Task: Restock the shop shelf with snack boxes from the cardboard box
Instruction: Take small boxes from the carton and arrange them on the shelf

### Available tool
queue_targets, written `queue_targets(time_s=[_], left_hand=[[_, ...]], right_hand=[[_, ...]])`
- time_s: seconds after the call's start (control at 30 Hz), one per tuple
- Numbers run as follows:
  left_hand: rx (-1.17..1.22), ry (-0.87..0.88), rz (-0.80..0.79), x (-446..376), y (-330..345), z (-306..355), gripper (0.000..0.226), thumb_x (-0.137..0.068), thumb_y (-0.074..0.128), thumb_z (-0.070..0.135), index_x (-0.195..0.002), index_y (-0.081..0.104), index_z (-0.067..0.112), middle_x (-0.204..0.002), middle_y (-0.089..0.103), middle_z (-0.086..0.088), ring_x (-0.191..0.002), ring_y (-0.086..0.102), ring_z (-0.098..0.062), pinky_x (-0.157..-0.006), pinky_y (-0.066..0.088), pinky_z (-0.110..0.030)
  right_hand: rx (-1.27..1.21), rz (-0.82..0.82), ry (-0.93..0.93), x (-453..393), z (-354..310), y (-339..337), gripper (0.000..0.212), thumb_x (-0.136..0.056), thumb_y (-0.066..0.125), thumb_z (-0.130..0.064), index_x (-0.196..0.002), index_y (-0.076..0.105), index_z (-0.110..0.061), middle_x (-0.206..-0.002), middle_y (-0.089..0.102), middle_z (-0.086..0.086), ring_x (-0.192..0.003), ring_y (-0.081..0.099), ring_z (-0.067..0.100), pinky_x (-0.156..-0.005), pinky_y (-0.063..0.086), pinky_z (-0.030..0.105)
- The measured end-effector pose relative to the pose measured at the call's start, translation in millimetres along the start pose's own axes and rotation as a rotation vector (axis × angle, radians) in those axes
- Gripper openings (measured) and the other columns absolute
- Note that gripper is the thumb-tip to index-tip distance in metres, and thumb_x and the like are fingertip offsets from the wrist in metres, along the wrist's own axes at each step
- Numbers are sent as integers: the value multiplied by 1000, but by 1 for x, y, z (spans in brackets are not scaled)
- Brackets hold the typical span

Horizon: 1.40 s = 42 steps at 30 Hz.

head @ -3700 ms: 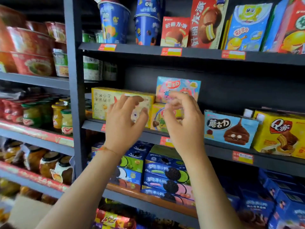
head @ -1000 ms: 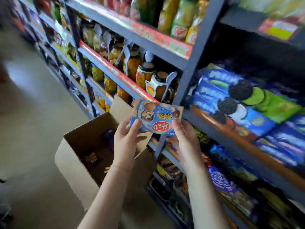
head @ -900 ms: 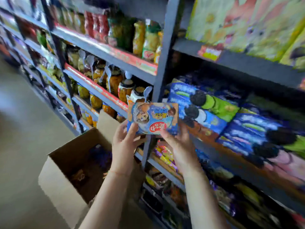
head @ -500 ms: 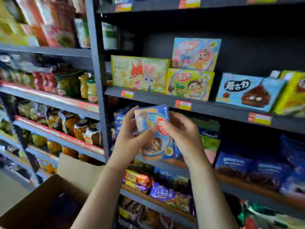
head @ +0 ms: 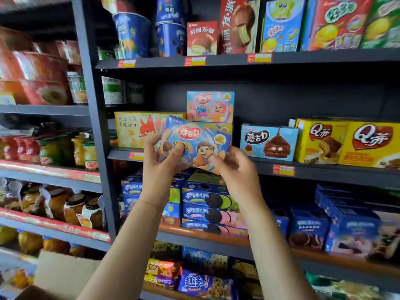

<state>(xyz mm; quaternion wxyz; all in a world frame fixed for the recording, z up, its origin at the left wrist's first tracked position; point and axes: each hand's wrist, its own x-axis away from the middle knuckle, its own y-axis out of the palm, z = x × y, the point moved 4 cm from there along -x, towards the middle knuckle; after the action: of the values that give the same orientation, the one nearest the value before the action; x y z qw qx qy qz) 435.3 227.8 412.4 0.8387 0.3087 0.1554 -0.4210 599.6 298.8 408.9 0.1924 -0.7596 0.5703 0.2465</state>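
From the head view, we hold a blue snack box [head: 195, 144] tilted before the shelf [head: 320, 169], our left hand [head: 161, 167] and right hand [head: 234, 169] each gripping a lower corner, the cardboard box [head: 65, 276] low at left.

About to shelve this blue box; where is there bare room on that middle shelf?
Above the mushroom box, right of the pink box: dark bare space. Left of that, stacked boxes crowd the shelf. Both hands, left hand and right hand, hold the blue box.
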Motion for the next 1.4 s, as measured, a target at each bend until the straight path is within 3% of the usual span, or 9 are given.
queue_targets(time_s=[0.13, 0.2, 0.27, 0.5, 0.67, 0.8, 0.9, 1.13, 1.4], left_hand=[[-398, 180, -4, -34, 7, 9, 33, -81, 73, 38, -111, 67, 24, -113, 63, -9, -104, 63, -19, -96, 52, -36], [-537, 254, -36, -53, 16, 16, 15, -85, 68, 29, -98, 67, 21, -108, 64, -12, -99, 61, -19, -91, 42, -10], [-547, 285, -42, -65, 27, 24, 17, -89, 66, 16, -103, 63, 26, -108, 65, -6, -97, 61, -15, -80, 39, -2], [-468, 332, -120, -93, 39, 22, 34, -88, 64, 12, -119, 57, 24, -112, 64, 1, -107, 60, -6, -82, 55, -27], [-579, 385, -126, -101, 41, 11, 32, -90, 59, 5, -118, 62, 22, -110, 63, 6, -94, 58, 7, -71, 52, -21], [-693, 440, -135, -105, 42, 6, 36, -91, 57, 4, -125, 65, 12, -110, 59, 8, -109, 58, -15, -94, 52, -41], [-744, 483, -119, -106, 40, -1, 35, -91, 59, 5, -125, 66, 7, -122, 58, -1, -113, 58, -23, -93, 54, -46], [-777, 495, -109, -108, 38, -9, 33, -91, 59, 13, -122, 68, 7, -128, 59, -5, -118, 54, -24, -93, 53, -46], [-771, 457, -99, -106, 42, -9, 34, -95, 60, 11, -128, 64, 5, -134, 53, -6, -119, 52, -17, -91, 53, -26]], right_hand=[[215, 134, -133, -29, -11, -5, 28, -87, 66, -45, -113, 65, -34, -105, 65, -4, -95, 65, 11, -84, 55, 37], [301, 160, -169, -45, -19, -5, 38, -90, 63, -46, -123, 63, -28, -112, 55, 2, -98, 62, 15, -86, 53, 34], [352, 208, -197, -61, -28, -5, 38, -94, 62, -40, -128, 58, -23, -115, 53, 2, -100, 60, 13, -82, 50, 29], [498, 413, -318, -100, -38, -7, 33, -88, 70, -39, -93, 45, -19, -84, 62, -4, -79, 61, 22, -75, 51, 51], [679, 427, -274, -117, -33, -12, 33, -89, 67, -46, -96, 49, -19, -92, 63, -4, -92, 54, 20, -80, 25, 33], [753, 421, -259, -121, -28, -11, 34, -90, 65, -49, -95, 49, -19, -91, 64, -4, -92, 52, 20, -79, 22, 32], [790, 419, -260, -121, -23, -10, 34, -90, 64, -48, -96, 50, -18, -92, 64, -4, -93, 53, 20, -79, 21, 32], [844, 438, -281, -123, -23, -8, 30, -93, 64, -43, -98, 51, -17, -94, 65, -2, -94, 55, 21, -80, 23, 34], [852, 415, -270, -124, -21, -8, 27, -95, 62, -40, -101, 50, -16, -97, 66, -1, -96, 58, 22, -88, 31, 38]])
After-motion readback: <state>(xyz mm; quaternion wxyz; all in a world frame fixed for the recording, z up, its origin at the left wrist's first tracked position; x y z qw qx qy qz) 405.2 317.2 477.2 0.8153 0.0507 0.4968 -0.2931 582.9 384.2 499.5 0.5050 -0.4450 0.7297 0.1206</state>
